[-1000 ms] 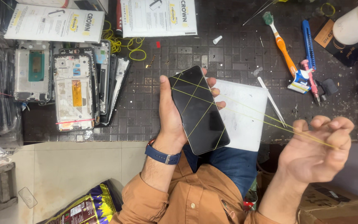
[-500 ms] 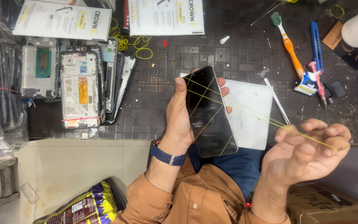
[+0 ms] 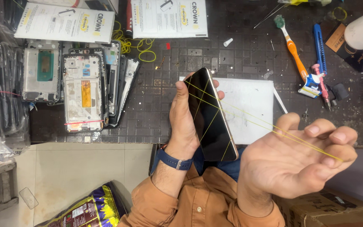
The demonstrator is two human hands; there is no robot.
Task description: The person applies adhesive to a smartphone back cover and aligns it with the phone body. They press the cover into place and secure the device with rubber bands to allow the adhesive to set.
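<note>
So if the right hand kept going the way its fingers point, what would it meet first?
The right hand points right, along the bench edge. That way looks free to the picture's edge. The cardboard box seems to lie lower, though depth is unclear.

A glossy black rectangular glass phone (image 3: 213, 117) at centre frame was crossed by thin yellow rubber bands (image 3: 269, 126). The woven shirt sleeve (image 3: 198, 201) at the bottom was orange, the wrist strap (image 3: 171, 161) navy. At upper right lay an orange-handled, green-headed plastic toothbrush (image 3: 293, 48) on a dark, speckled gridded mat (image 3: 248, 54).
</note>
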